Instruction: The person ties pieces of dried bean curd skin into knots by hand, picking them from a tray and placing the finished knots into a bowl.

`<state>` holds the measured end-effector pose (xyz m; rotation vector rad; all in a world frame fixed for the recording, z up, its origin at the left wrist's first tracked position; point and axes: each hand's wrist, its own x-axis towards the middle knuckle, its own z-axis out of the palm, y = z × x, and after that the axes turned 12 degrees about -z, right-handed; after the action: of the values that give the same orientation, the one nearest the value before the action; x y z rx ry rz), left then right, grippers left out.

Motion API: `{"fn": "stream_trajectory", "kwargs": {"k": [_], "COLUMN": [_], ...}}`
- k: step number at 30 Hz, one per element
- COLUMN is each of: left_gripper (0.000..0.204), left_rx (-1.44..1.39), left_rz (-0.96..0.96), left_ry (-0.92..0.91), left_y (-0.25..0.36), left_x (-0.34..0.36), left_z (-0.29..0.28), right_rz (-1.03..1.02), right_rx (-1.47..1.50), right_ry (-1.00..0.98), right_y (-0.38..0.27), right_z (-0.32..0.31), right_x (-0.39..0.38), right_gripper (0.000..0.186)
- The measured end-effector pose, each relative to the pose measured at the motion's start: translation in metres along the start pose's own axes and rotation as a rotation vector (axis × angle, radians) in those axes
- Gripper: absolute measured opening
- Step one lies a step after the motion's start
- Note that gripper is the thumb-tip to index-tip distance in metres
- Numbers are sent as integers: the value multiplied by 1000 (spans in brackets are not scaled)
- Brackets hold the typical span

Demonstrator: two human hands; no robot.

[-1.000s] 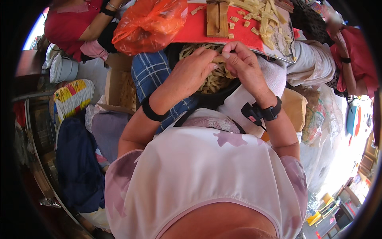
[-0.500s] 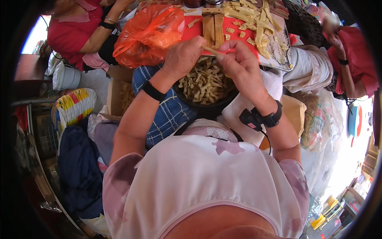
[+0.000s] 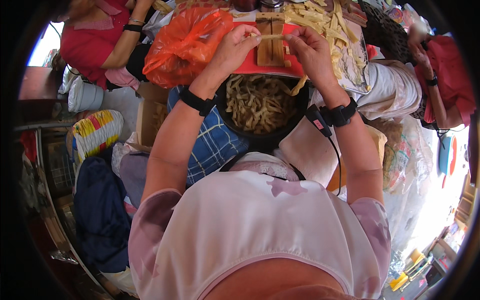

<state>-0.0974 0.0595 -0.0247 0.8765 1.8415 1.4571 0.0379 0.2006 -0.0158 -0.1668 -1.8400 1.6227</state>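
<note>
Between my two hands a pale yellow, flat, fibrous strip (image 3: 272,37) is stretched level. My left hand (image 3: 235,49) pinches its left end between thumb and fingers, and my right hand (image 3: 312,54) pinches the right end. A similar yellow piece (image 3: 299,86) hangs below my right hand; whether it belongs to the same strip I cannot tell. Just beyond the strip, a slotted wooden block (image 3: 270,52) lies on a red surface (image 3: 245,65). Under my hands sits a dark round bowl (image 3: 301,111) holding many short, twisted yellow pieces (image 3: 260,105).
A tied orange plastic bag (image 3: 187,45) lies left of the block. Loose yellow strips (image 3: 312,17) are heaped on a tray (image 3: 357,82) at the far right. People in red sit at left and right. Blue checked cloth (image 3: 215,150) lies beside the bowl.
Both hands have risen away from me and moved apart, drawing the strip out straight over the wooden block. More of the bowl shows, and a yellow piece now hangs by my right hand.
</note>
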Motion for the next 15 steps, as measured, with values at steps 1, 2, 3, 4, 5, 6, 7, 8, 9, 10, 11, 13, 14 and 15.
{"fn": "stream_trajectory", "kwargs": {"k": [1,2,3,4,5,6,7,8,9,10,11,13,14,15], "left_gripper": [17,19,19,21,23,23,23,23,23,21,19,21,25,30], "left_rx": [61,120,120,169,218,220,363,502,501,519,538,529,626,719], "left_rz": [4,10,10,49,88,89,49,-1,-8,-18,-30,-198,68,345], "left_ry": [35,71,74,108,137,134,153,180,177,164,151,89,200,304], "left_y": [-1,-2,-6,-13,-17,-18,-19,-22,-21,-18,-13,-4,-9,-11], "left_x": [3,6,11,17,19,18,18,16,8,-3,-16,-47,-61,-71], "left_z": [-2,-3,-4,-4,-2,2,4,3,3,1,1,10,14,19], "right_rz": [-49,-50,-82,-113,-112,-104,-97,-119,-112,-58,-3,-31,-146,-264], "right_rx": [11,12,-20,-52,-53,-223,-393,-721,-719,-719,-718,-751,-841,-929], "right_ry": [-5,-7,-5,-4,-3,-38,-78,-54,-56,-38,-20,-28,-113,-191], "right_y": [2,4,7,12,27,49,61,40,38,38,38,24,4,-13], "right_z": [0,1,2,3,0,-6,-9,-1,-4,-10,-16,-19,-13,-9], "right_x": [4,6,8,10,9,7,7,1,-2,-5,-9,-20,-25,-31], "right_gripper": [11,11,13,15,15,16,18,20,20,19,19,19,20,20]}}
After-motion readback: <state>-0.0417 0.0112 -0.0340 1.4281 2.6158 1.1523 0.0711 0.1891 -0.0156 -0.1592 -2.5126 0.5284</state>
